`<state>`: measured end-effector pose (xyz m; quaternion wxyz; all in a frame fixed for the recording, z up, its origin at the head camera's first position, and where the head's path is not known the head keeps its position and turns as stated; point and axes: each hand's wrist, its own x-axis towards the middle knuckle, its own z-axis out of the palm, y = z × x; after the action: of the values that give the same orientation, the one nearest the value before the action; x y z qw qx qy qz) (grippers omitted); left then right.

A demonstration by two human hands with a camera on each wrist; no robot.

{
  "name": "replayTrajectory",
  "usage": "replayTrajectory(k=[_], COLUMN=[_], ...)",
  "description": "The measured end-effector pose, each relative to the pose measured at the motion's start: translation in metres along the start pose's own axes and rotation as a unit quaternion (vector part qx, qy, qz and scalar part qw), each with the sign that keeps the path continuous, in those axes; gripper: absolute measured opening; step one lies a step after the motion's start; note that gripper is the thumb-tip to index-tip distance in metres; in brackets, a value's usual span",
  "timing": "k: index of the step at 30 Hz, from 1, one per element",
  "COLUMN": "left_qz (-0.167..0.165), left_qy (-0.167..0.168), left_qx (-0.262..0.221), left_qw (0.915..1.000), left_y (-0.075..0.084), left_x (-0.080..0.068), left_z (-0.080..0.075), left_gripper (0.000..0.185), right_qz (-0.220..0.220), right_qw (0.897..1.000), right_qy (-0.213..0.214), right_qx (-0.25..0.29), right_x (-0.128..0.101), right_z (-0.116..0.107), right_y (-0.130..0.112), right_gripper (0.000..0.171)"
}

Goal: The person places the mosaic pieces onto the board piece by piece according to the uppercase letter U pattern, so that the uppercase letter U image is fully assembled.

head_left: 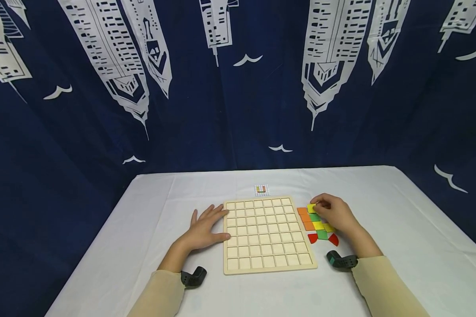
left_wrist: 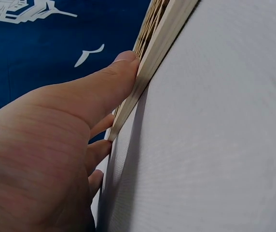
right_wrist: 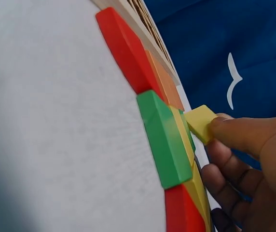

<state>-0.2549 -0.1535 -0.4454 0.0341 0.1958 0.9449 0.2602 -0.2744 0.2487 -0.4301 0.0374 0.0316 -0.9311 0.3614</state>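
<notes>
My left hand point(head_left: 204, 231) rests at the left edge of a wooden grid board point(head_left: 266, 235), thumb and fingertips touching its rim and the fingers spread. In the left wrist view the thumb point(left_wrist: 114, 82) lies over the board's edge point(left_wrist: 152, 60). At the far end of the coloured blocks, my right hand point(head_left: 336, 213) pinches a yellow block point(right_wrist: 200, 122) between thumb and fingers. Nearby lie orange blocks point(head_left: 306, 218), a green block point(right_wrist: 164, 140), other yellow blocks point(head_left: 318, 225) and two red blocks with a curved side point(head_left: 312, 238). The board's cells hold no blocks.
A small card point(head_left: 262, 190) printed with a coloured U shape on a grid lies beyond the board. White cloth point(head_left: 154, 220) covers the table, and a dark blue patterned curtain point(head_left: 230, 110) hangs behind it. Black wrist cameras point(head_left: 194, 277) sit on both wrists.
</notes>
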Motion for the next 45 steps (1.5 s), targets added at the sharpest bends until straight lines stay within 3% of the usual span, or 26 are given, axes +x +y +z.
replayTrajectory(k=[11, 16, 27, 36, 45], left_qz=[0.003, 0.006, 0.01, 0.008, 0.011], left_qy=[0.003, 0.002, 0.006, 0.008, 0.009], left_qx=[0.009, 0.002, 0.005, 0.011, 0.014], left_qw=[0.9999, 1.0, 0.9999, 0.9999, 0.9998], left_y=[0.0, 0.001, 0.001, 0.0, 0.0], left_x=[0.002, 0.001, 0.001, 0.001, 0.001], left_z=[-0.001, 0.001, 0.001, 0.002, 0.002], left_gripper=[0.077, 0.077, 0.077, 0.077, 0.076], right_qz=[0.083, 0.097, 0.068, 0.017, 0.002], right_qw=[0.991, 0.986, 0.985, 0.981, 0.973], right_qy=[0.03, 0.025, -0.002, -0.024, -0.089], right_qx=[0.105, 0.135, 0.159, 0.193, 0.213], right_x=[0.001, 0.0, 0.001, 0.007, 0.013], right_z=[-0.004, -0.006, -0.005, 0.002, 0.013], right_y=[-0.002, -0.004, -0.016, -0.03, -0.046], right_gripper=[0.031, 0.035, 0.033, 0.028, 0.036])
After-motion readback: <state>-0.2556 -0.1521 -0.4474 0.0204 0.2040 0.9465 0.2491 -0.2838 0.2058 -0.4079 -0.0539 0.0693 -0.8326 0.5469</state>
